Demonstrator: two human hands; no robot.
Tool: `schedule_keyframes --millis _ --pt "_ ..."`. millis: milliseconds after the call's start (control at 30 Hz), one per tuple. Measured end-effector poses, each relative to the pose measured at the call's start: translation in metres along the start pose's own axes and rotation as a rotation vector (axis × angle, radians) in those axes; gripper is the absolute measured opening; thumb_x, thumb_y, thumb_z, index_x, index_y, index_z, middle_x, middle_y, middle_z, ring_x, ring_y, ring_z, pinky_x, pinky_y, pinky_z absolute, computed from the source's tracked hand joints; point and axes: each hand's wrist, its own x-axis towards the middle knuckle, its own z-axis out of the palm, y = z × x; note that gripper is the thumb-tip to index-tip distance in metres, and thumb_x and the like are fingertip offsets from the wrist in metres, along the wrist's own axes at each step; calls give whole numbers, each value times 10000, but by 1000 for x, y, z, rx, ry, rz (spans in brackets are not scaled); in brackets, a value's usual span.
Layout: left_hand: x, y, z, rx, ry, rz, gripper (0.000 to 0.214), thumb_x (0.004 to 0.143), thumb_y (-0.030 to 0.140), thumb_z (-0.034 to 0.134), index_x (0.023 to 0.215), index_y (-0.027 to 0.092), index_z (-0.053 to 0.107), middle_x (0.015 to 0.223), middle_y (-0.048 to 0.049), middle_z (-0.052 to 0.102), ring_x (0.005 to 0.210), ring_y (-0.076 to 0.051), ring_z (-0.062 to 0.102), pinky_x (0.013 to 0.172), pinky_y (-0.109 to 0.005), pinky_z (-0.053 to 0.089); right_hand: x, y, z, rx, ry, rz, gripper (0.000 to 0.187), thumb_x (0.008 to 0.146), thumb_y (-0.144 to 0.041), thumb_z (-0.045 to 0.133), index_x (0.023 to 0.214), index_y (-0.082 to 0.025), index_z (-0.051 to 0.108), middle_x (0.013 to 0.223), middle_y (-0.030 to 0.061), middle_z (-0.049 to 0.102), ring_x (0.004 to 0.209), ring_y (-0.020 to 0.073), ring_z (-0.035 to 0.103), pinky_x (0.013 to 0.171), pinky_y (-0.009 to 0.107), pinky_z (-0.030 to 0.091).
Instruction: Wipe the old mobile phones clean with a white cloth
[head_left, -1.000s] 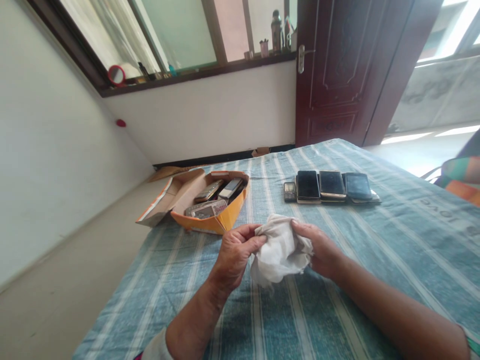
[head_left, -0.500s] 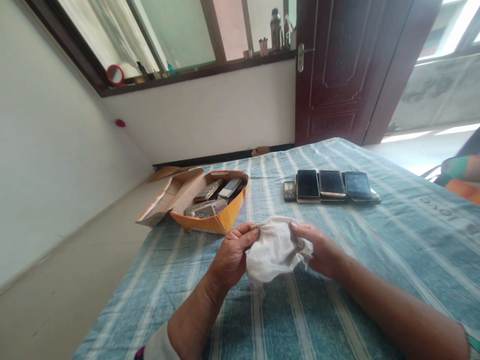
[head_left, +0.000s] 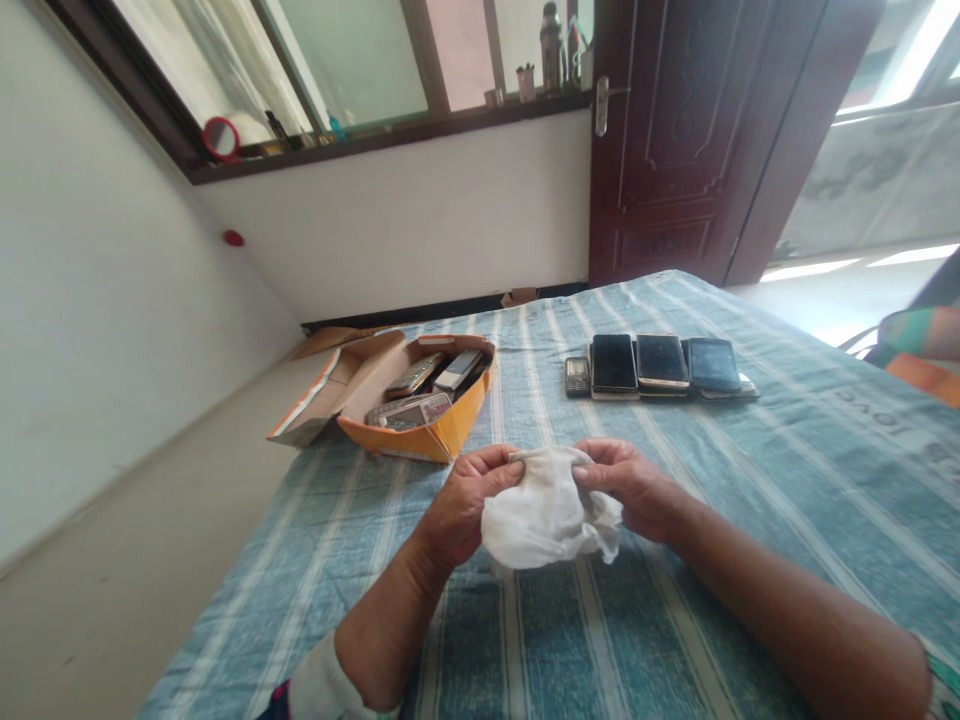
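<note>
A crumpled white cloth (head_left: 551, 510) is stretched between my two hands above the striped bedspread. My left hand (head_left: 469, 500) pinches its left upper edge between thumb and fingers. At the upper right of the cloth, my right hand (head_left: 634, 485) grips it the same way, thumb on top. The lower part of the cloth hangs loose in folds. Whether anything lies inside the cloth I cannot tell. Beyond my left hand stands an open orange cardboard box (head_left: 457, 425) holding several old phones (head_left: 412, 410).
A small keypad phone (head_left: 577, 377) lies beside stacks of larger phones, among them a black one (head_left: 614, 363), a gold-edged one (head_left: 663, 363) and a bluish one (head_left: 714, 365). The blue striped bedspread (head_left: 360, 590) covers the surface. A dark red door (head_left: 675, 150) stands behind.
My right hand has shifted slightly left along the cloth's upper edge, its fingers now closer to my left hand. The view has tilted a little; the box and phones stay put.
</note>
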Motion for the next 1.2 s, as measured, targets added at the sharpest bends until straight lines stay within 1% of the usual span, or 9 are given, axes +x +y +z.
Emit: schedule_keyframes --millis 167,333,400,500,567,667,833,1033,1200 --pt "4 -2 -2 -17 4 4 347 605 256 825 895 128 685 731 -47 711 599 -135 631 568 -219 471 1 -1 -1 -29 105 -30 269 570 -279 830 735 -129 679 576 3 630 474 99 549 455 200 416" --pt "2 9 -3 156 52 86 430 672 316 781 1033 123 651 828 -73 713 754 -178 653 687 -265 486 2 -6 0 -79 207 -85 250 556 -284 808 702 -135 670 545 -9 598 443 85 498 425 200 358" --pt "-1 17 -2 326 139 146 455 692 376 756 1051 115 654 885 -90 706 812 -198 643 729 -287 479 2 -7 1 -86 246 -109 239 540 -282 808 657 -141 655 532 -15 587 439 83 487 422 203 344" --pt "-10 30 1 731 414 391 466 629 418 785 991 140 695 934 -79 685 840 -213 601 745 -294 456 3 -8 3 -115 315 -176 230 526 -275 810 624 -146 646 529 -17 589 449 84 483 431 208 328" --pt "-18 34 6 932 475 506 554 572 395 820 1066 184 683 917 -44 663 761 -187 563 712 -285 439 3 -7 4 -155 357 -231 219 538 -273 807 637 -148 657 538 -15 599 461 86 484 442 213 324" --pt "-27 31 16 955 376 462 620 509 298 848 1098 205 678 876 -21 646 624 -144 511 614 -257 407 4 -4 4 -207 374 -279 205 569 -276 803 664 -151 672 549 -13 607 473 90 485 452 220 322" --pt "-21 18 21 885 246 436 431 536 86 738 945 219 721 786 -18 661 707 -187 549 632 -242 386 4 -4 6 -116 332 -263 193 573 -257 809 662 -157 669 551 -22 606 486 86 502 471 216 360" --pt "-5 3 9 950 164 355 81 622 105 647 629 184 663 534 36 552 536 -123 481 520 -219 316 6 -11 3 60 263 -225 205 570 -227 812 710 -159 678 624 -15 639 560 96 550 548 213 425" --pt "1 -7 8 640 190 214 81 650 167 657 570 157 643 464 38 544 445 -97 472 464 -207 332 6 -13 -1 124 229 -194 229 595 -243 805 776 -174 683 680 -5 653 600 122 562 580 236 443"
